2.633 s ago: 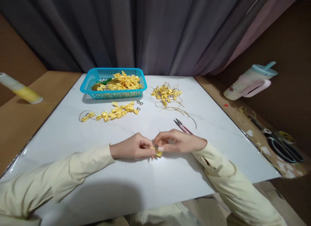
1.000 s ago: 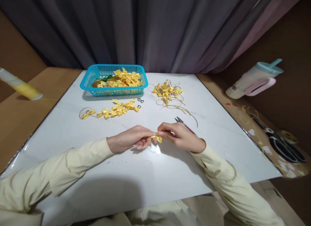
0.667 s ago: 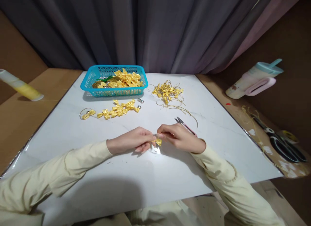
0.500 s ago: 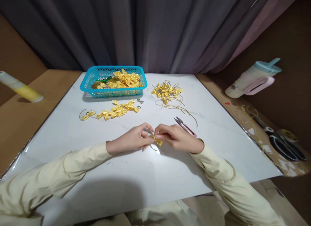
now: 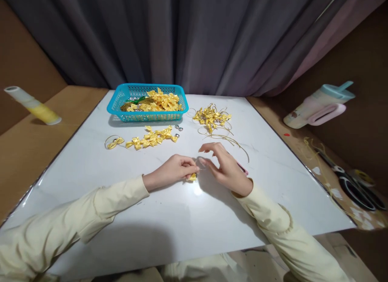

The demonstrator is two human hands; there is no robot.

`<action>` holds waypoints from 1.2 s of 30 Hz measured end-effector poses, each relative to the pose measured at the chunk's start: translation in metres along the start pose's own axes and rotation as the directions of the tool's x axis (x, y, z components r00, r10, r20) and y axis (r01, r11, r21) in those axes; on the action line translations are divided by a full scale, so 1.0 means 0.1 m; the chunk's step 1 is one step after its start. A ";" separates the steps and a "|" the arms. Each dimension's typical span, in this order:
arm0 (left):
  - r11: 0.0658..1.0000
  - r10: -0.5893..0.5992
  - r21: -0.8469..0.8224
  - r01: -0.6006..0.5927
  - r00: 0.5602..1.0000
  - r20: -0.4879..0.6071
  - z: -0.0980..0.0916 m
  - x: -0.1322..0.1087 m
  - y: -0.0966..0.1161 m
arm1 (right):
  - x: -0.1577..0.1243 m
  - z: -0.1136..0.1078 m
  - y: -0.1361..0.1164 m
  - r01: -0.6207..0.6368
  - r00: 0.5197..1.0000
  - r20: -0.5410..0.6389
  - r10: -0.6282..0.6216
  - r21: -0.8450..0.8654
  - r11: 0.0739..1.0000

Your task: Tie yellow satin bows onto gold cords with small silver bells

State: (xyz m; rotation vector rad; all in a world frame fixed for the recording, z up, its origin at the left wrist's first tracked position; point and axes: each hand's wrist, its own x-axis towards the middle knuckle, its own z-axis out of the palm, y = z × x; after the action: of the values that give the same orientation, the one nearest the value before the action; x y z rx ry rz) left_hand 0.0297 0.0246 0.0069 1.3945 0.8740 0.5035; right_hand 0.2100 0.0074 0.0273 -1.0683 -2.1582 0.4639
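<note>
Left hand [image 5: 171, 173] pinches a little yellow ribbon bow [image 5: 192, 177] at its fingertips, low over the white table [image 5: 121, 193]. Right hand [image 5: 224, 168] sits just beside it with fingers loosely spread, pink thread snips [image 5: 243, 169] half hidden under it.

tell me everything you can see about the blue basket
The blue basket is a shallow rectangular tray of turquoise plastic, with perforated walls and a solid rim. It sits upright at the far side of the white table, near the curtain, and holds a heap of yellow ribbon bows and something green. It rests only on the table.
</note>
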 end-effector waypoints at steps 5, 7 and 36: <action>0.989 -0.015 -0.146 -0.002 0.993 -0.114 -0.08 0.03 0.01 | -0.02 0.02 -0.10 -0.234 0.972 0.043 0.232 0.054 0.971; 0.980 0.009 -0.198 -0.032 0.993 -0.117 -0.10 0.04 0.01 | -0.02 0.08 -0.11 -0.366 0.924 0.157 0.348 0.105 0.925; 0.753 -0.029 -0.657 0.039 0.999 0.026 -0.24 0.12 -0.06 | 0.06 0.40 -0.03 -0.489 0.869 0.187 0.458 0.469 0.736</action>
State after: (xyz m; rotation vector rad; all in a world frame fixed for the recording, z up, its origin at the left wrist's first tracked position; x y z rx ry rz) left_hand 0.0176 0.0481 -0.0007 0.7221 0.6128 0.6918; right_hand 0.1775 0.0100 0.0036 -1.2927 -1.6323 1.2397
